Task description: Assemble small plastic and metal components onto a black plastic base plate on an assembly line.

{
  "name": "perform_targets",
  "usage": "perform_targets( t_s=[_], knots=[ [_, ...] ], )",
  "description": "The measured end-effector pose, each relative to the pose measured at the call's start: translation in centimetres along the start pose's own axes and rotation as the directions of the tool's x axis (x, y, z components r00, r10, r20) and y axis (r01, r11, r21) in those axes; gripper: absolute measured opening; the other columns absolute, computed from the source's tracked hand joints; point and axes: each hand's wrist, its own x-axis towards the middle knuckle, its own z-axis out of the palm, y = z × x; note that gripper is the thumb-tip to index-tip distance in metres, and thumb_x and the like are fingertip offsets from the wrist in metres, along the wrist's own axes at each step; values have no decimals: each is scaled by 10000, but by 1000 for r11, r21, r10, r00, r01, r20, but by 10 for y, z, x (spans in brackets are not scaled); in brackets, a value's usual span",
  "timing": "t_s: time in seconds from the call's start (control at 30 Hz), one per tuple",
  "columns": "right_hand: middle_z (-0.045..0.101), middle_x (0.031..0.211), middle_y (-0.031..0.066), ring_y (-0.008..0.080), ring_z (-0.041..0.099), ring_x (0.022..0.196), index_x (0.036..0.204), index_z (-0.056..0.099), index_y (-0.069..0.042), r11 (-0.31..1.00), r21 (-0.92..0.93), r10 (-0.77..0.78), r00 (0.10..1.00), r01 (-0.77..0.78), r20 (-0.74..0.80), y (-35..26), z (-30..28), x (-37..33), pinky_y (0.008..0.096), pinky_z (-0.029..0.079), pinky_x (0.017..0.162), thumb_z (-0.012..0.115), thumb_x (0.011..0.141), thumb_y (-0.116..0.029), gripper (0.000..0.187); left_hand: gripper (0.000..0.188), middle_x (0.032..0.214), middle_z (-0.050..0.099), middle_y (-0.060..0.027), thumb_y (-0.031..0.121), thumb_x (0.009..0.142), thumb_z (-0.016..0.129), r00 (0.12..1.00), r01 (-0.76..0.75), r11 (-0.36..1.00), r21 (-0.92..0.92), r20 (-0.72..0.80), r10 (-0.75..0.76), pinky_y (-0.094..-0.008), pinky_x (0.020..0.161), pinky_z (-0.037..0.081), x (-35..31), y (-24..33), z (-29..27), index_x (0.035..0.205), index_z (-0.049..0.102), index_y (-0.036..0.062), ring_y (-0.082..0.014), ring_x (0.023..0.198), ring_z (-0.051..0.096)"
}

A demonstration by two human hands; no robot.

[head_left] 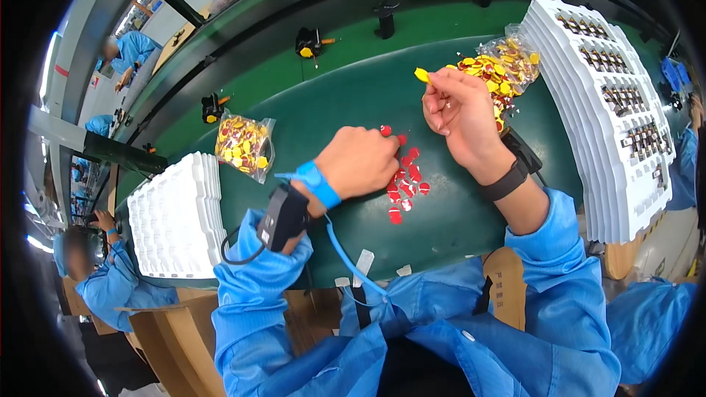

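Note:
My right hand (465,121) is raised over the green mat, thumb and forefinger pinched on a small yellow plastic piece (421,75). My left hand (359,161) is low over the mat with its fingers curled down; whatever they may hold is hidden. Right by its fingertips lie several small red discs (407,205), loosely scattered, some with white marks. One red disc (385,130) shows just beyond the knuckles. Behind my right hand is a heap of yellow and dark red pieces (500,82), spilling from a clear plastic bag (523,55).
A second clear bag of yellow and red pieces (244,145) lies at the left, near a white moulded tray stack (176,217). At the right stands a tall stack of white trays (581,114) carrying small metal parts. A blue wrist cord (346,254) trails from my left wrist.

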Motion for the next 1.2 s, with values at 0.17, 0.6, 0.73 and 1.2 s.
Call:
perform_targets(
  t_s=[0.17, 0.6, 0.73, 1.2],
  knots=[
    [555, 598, 28, 112, 483, 443, 734, 574, -60, 999, 9, -50, 998, 50, -45, -5, -5, 5, 231, 308, 400, 607, 921, -130, 202, 549, 632, 609, -185, 430, 1000, 478, 990, -64, 960, -273, 106, 97, -443, 634, 482, 39, -50, -49, 755, 653, -30, -325, 590, 581],
    [627, 602, 74, 116, 556, 418, 741, 640, 4, 965, -224, -153, 986, 135, -68, 6, -8, 13, 215, 360, 368, 670, 913, -120, 214, 296, 561, 535, -33, 130, 860, 756, 942, 124, 574, -810, -86, -325, -249, 337, 340, 116, -102, -64, 1014, 526, 28, -105, 397, 490],
    [649, 646, 67, 102, 600, 491, 824, 671, 22, 939, -259, -197, 971, 227, 138, -3, 11, 2, 202, 425, 423, 661, 934, -114, 175, 248, 598, 554, 9, 104, 836, 765, 926, -27, 507, -861, -213, -312, -216, 363, 322, 35, -42, -52, 970, 572, 25, -52, 434, 491],
    [614, 616, 34, 82, 574, 572, 790, 666, 42, 668, -698, 131, 883, 257, 451, 1, 26, -23, 247, 430, 517, 693, 885, -65, 145, 251, 800, 543, 35, 13, 848, 748, 939, -135, 297, -945, -218, -267, -184, 526, 363, -52, -3, -6, 1020, 566, 1, 11, 658, 459]
  ],
)
